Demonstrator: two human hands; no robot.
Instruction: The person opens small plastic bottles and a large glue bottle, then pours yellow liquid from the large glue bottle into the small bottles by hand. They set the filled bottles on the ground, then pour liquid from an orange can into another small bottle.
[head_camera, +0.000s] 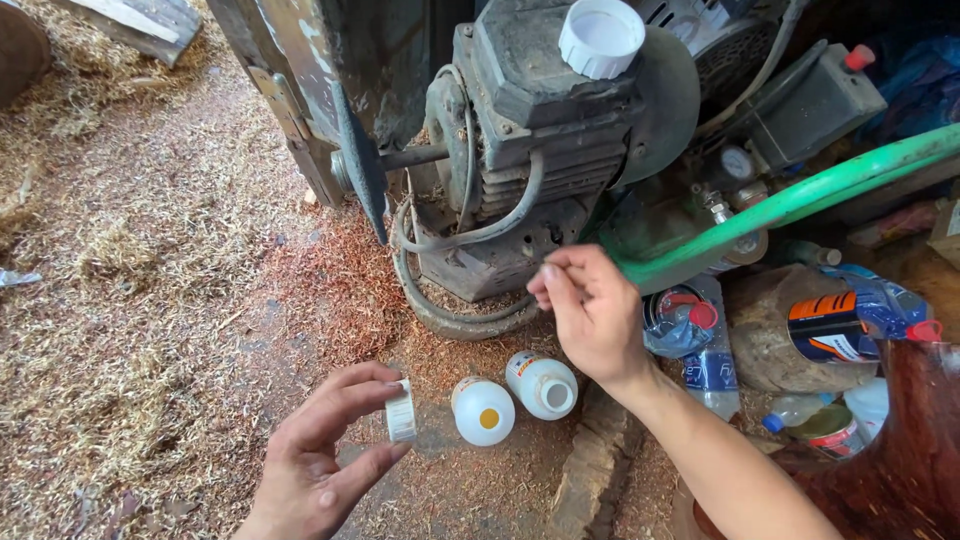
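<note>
While the left hand (320, 460) pinches a small white cap (401, 412) by its ribbed rim, light and rigid by appearance, right hand (590, 310) hovers with fingertips pressed together above two white bottles (515, 395).

There is only one view, from a camera on the person's head. It looks steeply down and a little forward, at the ground covered with sawdust (130, 300) and at the lower part of a grey motor (540, 130). It is near: the left hand (320, 455) and the right hand (590, 310) come in from the bottom edge. The dark upper right corner is probably in shadow, so it is hard to read.
</note>
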